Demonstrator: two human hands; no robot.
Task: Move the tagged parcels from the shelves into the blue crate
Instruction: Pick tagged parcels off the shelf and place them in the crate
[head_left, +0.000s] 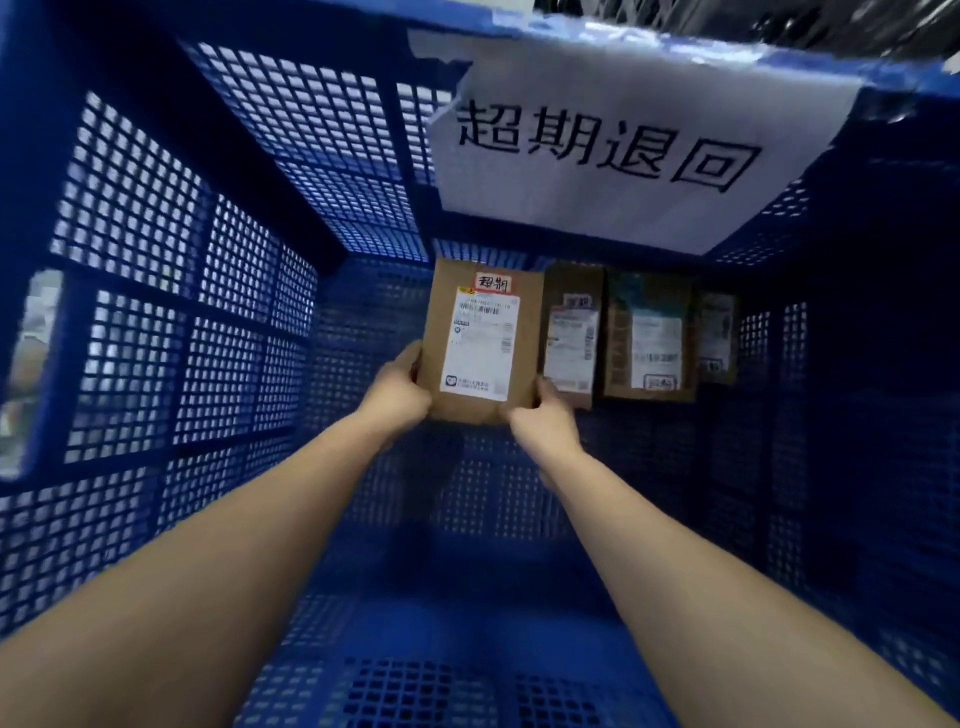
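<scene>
Placement is the step in hand, judging by the pose: a flat brown cardboard parcel (480, 343) is held upright deep inside the blue perforated plastic crate (156, 322), near its far wall and just left of three more brown parcels (649, 343) standing in a row there. The left hand (397, 392) grips the parcel's lower left edge, fingers curled behind it, and the right hand (545, 421) grips the lower right corner the same way, so both are grasping it. Its white shipping label (480, 348) faces the camera, with a red-edged tag (493, 283) at the top. To do this well, I would set the bottom edge down squarely on the crate floor (467, 597) just beside the nearest parcel, face outward like the others. I would then lean it back against the wall before letting go, one hand after the other, so it does not tip forward. Whether it already touches its neighbour or the floor I cannot tell. The floor is a blue grid of small holes, firm and flat by the look of it, with bare space in front of the row. The walls are the same open mesh, light showing through on the left. A white paper sign (613, 145) with large black characters hangs from the far rim. Beyond the crate, the surroundings are dark and blurred.
</scene>
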